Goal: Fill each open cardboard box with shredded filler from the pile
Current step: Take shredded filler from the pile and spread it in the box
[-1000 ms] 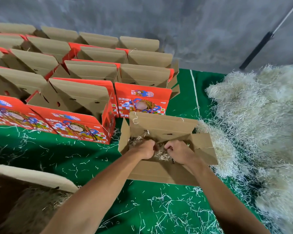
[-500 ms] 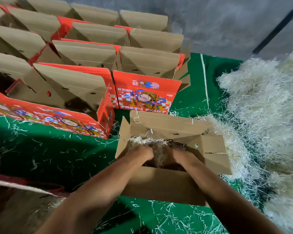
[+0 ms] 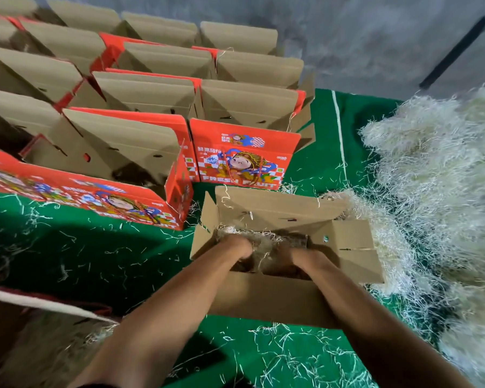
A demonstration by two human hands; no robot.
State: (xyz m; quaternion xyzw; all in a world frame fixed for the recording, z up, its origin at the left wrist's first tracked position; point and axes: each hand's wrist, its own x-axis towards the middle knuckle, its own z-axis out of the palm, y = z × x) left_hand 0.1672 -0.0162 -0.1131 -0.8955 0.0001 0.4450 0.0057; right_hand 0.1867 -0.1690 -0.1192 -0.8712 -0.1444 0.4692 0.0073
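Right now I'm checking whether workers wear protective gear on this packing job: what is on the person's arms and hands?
Nothing visible. The left hand and right hand are bare, no gloves, though the fingers are partly buried in filler. Both forearms are uncovered up to the frame's lower edge: no sleeves, watch, wristbands or markings show. Rings cannot be ruled out.

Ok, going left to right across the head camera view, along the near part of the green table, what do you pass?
Filled box at the near left edge → left hand → right hand → the open box's right flap → filler pile.
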